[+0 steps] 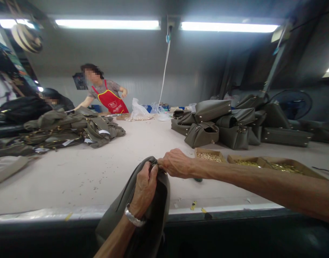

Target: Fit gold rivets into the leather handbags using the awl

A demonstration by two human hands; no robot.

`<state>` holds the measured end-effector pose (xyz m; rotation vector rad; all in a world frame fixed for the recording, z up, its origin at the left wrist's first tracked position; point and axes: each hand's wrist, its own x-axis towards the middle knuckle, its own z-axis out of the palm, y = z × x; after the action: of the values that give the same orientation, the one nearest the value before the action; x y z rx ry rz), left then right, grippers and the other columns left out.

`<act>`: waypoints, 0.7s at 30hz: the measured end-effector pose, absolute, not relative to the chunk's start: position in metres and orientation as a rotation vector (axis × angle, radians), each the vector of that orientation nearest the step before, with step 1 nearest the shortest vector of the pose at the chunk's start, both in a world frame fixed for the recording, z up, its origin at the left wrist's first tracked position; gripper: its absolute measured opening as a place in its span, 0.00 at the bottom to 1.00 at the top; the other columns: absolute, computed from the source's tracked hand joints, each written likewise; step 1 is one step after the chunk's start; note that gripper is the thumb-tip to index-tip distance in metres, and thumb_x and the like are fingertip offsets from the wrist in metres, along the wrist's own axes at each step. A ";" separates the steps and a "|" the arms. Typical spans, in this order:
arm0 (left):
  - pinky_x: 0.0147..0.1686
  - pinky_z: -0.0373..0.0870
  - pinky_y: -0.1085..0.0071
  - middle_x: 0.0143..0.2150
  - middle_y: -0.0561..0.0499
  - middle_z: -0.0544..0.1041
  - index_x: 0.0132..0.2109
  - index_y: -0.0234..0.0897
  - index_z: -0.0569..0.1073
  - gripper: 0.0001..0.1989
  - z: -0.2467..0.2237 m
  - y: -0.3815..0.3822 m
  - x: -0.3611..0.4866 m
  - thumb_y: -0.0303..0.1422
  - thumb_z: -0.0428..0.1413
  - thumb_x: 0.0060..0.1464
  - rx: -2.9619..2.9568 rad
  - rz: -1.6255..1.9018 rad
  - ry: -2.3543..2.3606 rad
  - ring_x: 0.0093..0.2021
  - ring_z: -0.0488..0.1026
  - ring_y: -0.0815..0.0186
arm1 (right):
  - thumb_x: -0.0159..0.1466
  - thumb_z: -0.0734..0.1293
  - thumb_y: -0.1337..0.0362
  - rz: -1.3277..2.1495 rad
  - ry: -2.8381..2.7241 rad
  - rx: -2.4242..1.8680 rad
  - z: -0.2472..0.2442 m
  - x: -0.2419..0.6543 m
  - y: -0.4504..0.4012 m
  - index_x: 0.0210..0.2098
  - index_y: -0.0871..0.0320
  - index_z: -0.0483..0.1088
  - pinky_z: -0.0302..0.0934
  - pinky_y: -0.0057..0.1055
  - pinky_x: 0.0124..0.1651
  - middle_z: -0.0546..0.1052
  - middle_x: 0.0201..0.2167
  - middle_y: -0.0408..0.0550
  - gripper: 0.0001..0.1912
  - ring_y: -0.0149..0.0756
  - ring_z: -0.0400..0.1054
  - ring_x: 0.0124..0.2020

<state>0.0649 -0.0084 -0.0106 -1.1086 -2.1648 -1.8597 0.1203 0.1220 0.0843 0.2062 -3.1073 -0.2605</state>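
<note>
A dark olive handbag (116, 211) leans at the table's front edge, its top end resting over the tabletop. My left hand (146, 184), with a silvery band at the wrist, is closed on the bag's upper rim, thumb and fingers pinching the material. Right beside it, my right hand (175, 163) pinches at the same rim from the right side. Whatever small piece lies between the right fingertips is hidden. The bag's dark opening faces right, below both hands.
Finished-looking olive bags (234, 125) are piled at the right behind boxes of small brass-coloured hardware (247, 163). Olive bag pieces (67, 129) are heaped at the left. Across the table (142, 138) a person in a red apron (113, 102) reaches left. A fan (290, 104) stands far right.
</note>
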 end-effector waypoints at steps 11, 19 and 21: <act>0.34 0.55 0.67 0.30 0.50 0.65 0.33 0.39 0.61 0.11 -0.027 0.003 0.075 0.39 0.44 0.62 -1.026 -1.559 -2.086 0.32 0.61 0.62 | 0.62 0.56 0.67 0.690 -3.229 -0.286 0.059 0.116 0.126 0.26 0.62 0.62 0.50 0.19 0.20 0.57 0.15 0.36 0.10 0.22 0.48 0.15; 0.32 0.57 0.70 0.28 0.53 0.68 0.34 0.38 0.64 0.12 -0.013 -0.009 0.071 0.39 0.43 0.63 -1.119 -1.654 -2.114 0.29 0.63 0.65 | 0.65 0.58 0.61 0.611 -3.269 -0.135 0.087 0.120 0.122 0.26 0.63 0.67 0.53 0.21 0.23 0.63 0.16 0.40 0.15 0.24 0.55 0.17; 0.32 0.58 0.71 0.29 0.53 0.69 0.33 0.38 0.64 0.12 -0.011 -0.011 0.067 0.38 0.44 0.63 -1.147 -1.680 -2.100 0.29 0.64 0.66 | 0.64 0.61 0.61 0.458 -3.244 -0.086 0.093 0.119 0.121 0.27 0.63 0.70 0.54 0.22 0.27 0.69 0.20 0.45 0.14 0.27 0.62 0.23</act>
<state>0.0674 -0.0106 -0.0107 -1.1470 -2.0998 -1.6797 0.1187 0.1209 0.0925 -0.0861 -3.2443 0.4584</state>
